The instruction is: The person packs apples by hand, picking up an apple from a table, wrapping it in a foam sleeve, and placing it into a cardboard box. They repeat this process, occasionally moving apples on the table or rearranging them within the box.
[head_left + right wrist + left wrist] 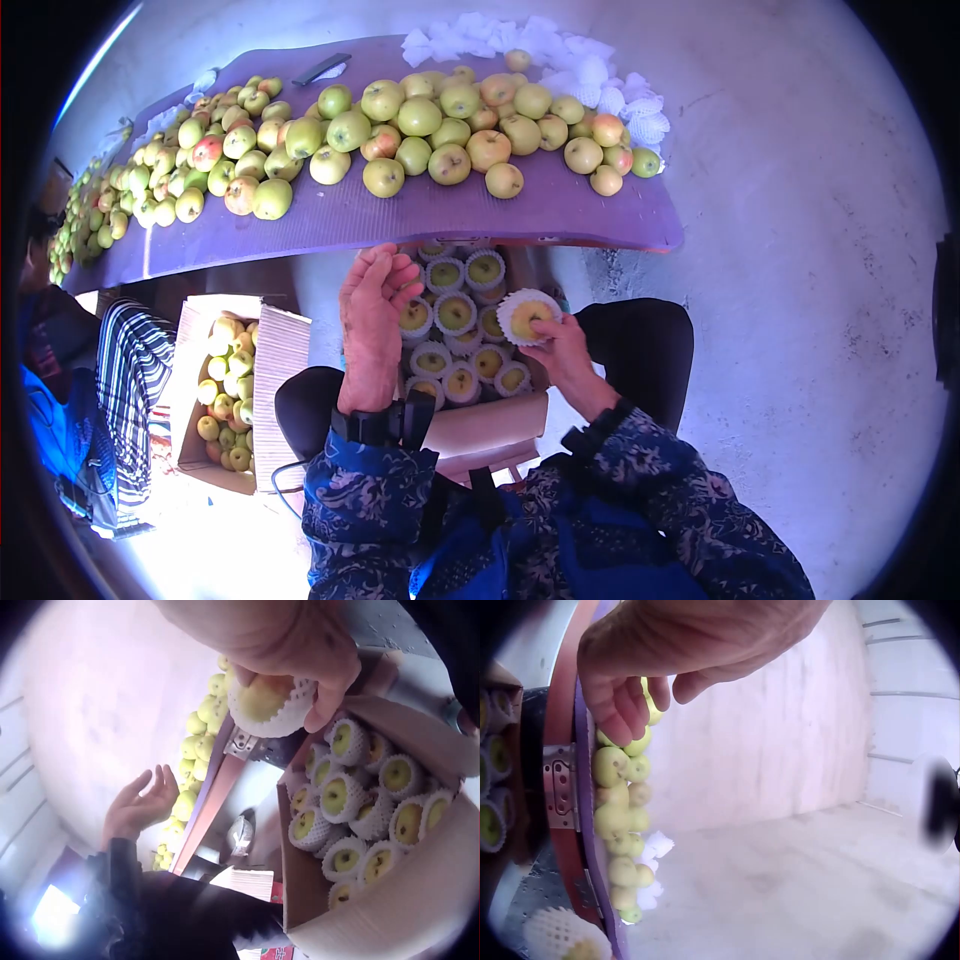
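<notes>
My right hand (565,355) grips an apple (530,318) wrapped in a white foam net, above the right side of an open cardboard box (490,425). In the right wrist view the thumb and fingers wrap round this netted apple (266,701). My left hand (372,310) is raised at the near edge of the table, its fingers loosely bent and nothing between them. Below both hands, the box holds several netted apples (455,313) packed close together. Loose yellow-green apples (420,117) lie heaped on the table just beyond my left hand.
A purple mat covers the long table (560,215). White foam nets (590,75) are piled at its far right, and a dark flat object (322,68) lies near the back. Another carton (285,390) of loose apples stands at left, beside a person in striped clothing (135,350).
</notes>
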